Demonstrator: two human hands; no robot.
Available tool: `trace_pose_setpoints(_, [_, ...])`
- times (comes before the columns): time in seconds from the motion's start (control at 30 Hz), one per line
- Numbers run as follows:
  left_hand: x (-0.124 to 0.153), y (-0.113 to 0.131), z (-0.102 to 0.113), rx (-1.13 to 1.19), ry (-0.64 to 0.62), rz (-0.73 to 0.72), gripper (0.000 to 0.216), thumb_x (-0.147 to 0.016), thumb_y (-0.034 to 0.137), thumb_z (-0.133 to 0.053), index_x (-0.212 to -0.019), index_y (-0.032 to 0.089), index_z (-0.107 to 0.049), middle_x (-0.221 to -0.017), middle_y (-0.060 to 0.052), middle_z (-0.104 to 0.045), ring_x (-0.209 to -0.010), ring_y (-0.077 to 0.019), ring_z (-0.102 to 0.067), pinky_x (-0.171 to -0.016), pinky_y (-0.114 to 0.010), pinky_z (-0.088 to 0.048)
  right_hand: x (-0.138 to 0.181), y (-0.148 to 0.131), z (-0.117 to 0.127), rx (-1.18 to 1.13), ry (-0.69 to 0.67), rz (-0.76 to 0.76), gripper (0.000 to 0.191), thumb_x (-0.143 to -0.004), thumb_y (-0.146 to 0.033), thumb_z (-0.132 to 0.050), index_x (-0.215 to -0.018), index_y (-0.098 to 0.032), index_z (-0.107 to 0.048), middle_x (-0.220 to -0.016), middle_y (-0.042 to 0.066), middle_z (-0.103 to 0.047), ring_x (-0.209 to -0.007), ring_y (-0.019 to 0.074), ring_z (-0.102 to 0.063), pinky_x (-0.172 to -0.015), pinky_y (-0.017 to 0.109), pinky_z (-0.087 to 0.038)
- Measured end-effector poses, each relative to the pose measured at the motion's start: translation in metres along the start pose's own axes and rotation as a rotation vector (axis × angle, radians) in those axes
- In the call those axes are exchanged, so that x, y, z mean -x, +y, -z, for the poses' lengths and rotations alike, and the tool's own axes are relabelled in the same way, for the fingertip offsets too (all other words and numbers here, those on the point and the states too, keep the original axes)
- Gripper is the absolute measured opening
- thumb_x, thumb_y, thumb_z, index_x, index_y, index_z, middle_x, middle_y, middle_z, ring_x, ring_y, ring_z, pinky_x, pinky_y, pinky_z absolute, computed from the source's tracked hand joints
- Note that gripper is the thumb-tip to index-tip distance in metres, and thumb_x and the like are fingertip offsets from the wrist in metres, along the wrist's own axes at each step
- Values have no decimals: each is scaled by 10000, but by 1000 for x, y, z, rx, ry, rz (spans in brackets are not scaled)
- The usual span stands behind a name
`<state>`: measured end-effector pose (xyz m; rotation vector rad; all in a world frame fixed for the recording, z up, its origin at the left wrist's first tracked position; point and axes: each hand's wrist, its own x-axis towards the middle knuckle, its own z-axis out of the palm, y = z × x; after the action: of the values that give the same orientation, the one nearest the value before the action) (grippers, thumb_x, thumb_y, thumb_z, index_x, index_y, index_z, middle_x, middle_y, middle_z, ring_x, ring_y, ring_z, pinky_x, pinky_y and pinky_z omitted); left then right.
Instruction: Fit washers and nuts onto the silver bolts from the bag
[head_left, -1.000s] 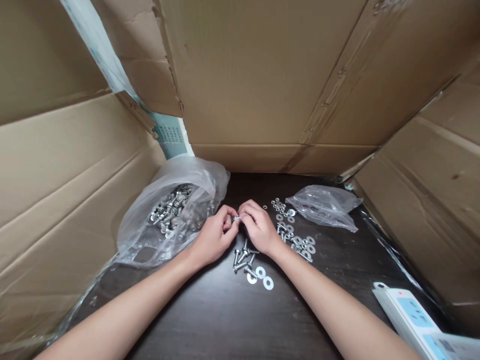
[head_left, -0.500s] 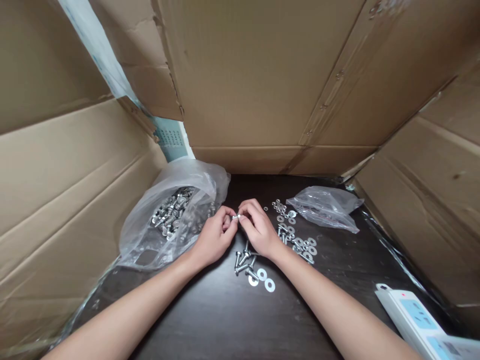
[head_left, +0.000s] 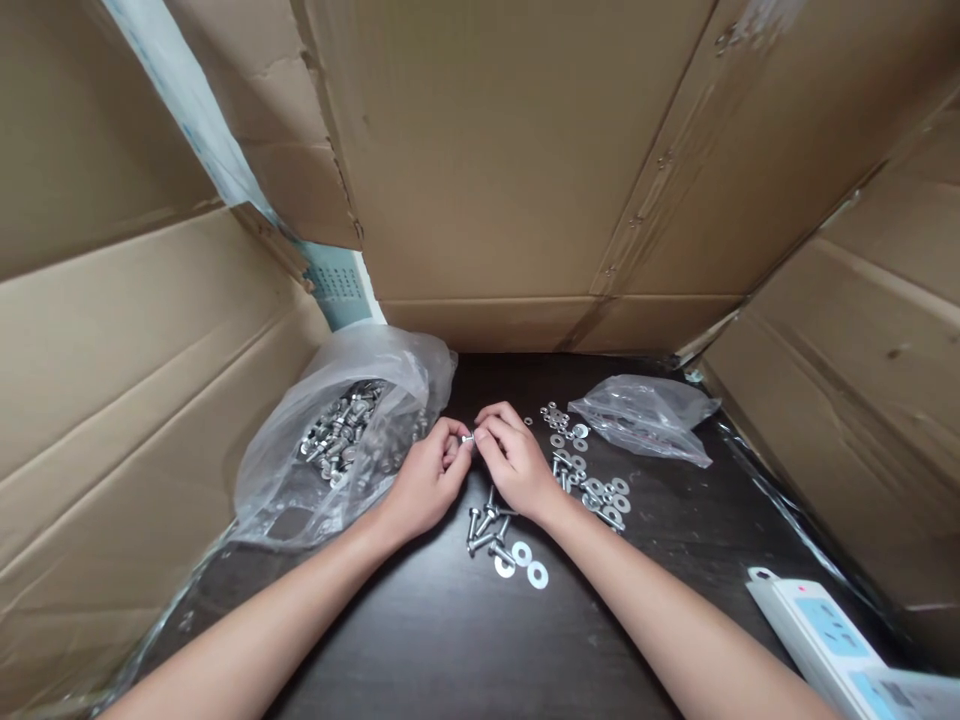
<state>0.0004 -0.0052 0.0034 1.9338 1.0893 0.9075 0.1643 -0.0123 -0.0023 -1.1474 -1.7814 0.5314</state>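
My left hand (head_left: pixel 433 472) is closed in a pinch on a small silver bolt (head_left: pixel 468 439), held just above the dark table. The fingers of my right hand (head_left: pixel 517 468) are pinched around the bolt's other end, touching it; whether a nut sits between those fingertips is hidden. Below the hands lies a small group of loose bolts (head_left: pixel 487 524) with several flat washers (head_left: pixel 537 575) beside it. To the right of my right hand are more washers (head_left: pixel 619 487) mixed with bolts, and a cluster of small nuts (head_left: pixel 553 414).
A clear plastic bag (head_left: pixel 262 480) full of bolts stands open left of my left hand. A flatter plastic bag (head_left: pixel 645 415) lies at the back right. A white power strip (head_left: pixel 814 625) sits front right. Cardboard walls (head_left: pixel 510 150) enclose the dark table (head_left: pixel 420 640).
The whole view has shifted slightly. Both hands stay together at the bolt, with only small movement of the right fingers; the loose parts on the table have not moved.
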Motion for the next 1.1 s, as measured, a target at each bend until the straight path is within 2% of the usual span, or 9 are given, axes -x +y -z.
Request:
trace_pose_setpoints(0.13, [-1,2,1,26,8,30,208,-994,378,-451,-977,183,-521,-636,70,-392,-576,-132,-402,-580,-260,-321,2,-4,1,3,13,29,82,-923,-154,-505,-937,-210,-562,-1123,105,-556,-1043,232,-575,-901,390,-486])
trace_pose_setpoints(0.27, [-1,2,1,14,-1,17,204,-991,369,-453,-973,180,-526,-627,73,-382,-573,-132,-398,-586,-262,-322,2,-5,1,-24,48,21,220,-804,-63,-521,-954,-224,-531,-1089,77,-567,-963,215,-564,-839,362,-486])
trace_pose_setpoints(0.37, [0,1,1,2,-7,5,196,-992,358,-454,-978,177,-528,-632,75,-377,-579,-131,-399,-595,-263,-331,1,-2,1,-30,59,-13,117,-873,-112,-501,-864,-220,-545,-998,67,-587,-930,213,-565,-846,367,-470])
trace_pose_setpoints(0.53, [0,0,0,-6,-18,-12,194,-994,358,-463,-996,175,-528,-635,75,-391,-584,-129,-407,-604,-262,-339,-1,1,0,23,19,-18,304,-1005,-271,-437,-727,-211,-544,-928,79,-606,-921,231,-570,-875,404,-451])
trace_pose_setpoints(0.67, [-1,0,0,18,-4,23,201,-997,369,-453,-973,181,-523,-635,74,-382,-578,-128,-399,-582,-257,-325,1,-2,2,-3,33,17,66,-903,-176,-517,-880,-204,-572,-1054,95,-577,-987,233,-573,-869,389,-476])
trace_pose_setpoints(0.77, [-1,0,0,20,-2,29,189,-991,362,-459,-968,184,-519,-633,75,-379,-575,-127,-396,-579,-256,-320,2,-3,3,-7,51,16,264,-770,-98,-558,-1007,-214,-559,-1114,90,-569,-983,230,-568,-833,370,-488])
trace_pose_setpoints(0.87, [-1,0,1,12,-7,11,177,-987,353,-466,-974,184,-520,-636,75,-380,-579,-128,-397,-590,-256,-330,1,-2,2,-8,59,-13,96,-859,-153,-528,-912,-217,-576,-1038,79,-592,-972,232,-574,-859,383,-477])
trace_pose_setpoints(0.97, [-1,1,0,11,-5,6,166,-983,345,-468,-966,188,-517,-631,75,-378,-574,-128,-396,-588,-256,-329,0,0,1,6,43,-30,214,-963,-235,-468,-770,-217,-559,-954,75,-600,-953,231,-580,-888,401,-458])
trace_pose_setpoints(1.1, [-1,1,0,11,3,11,161,-978,345,-472,-967,190,-517,-625,75,-379,-568,-130,-400,-581,-255,-324,1,0,1,-44,37,-12,92,-847,-144,-522,-884,-220,-560,-1017,69,-577,-900,212,-562,-810,365,-476])
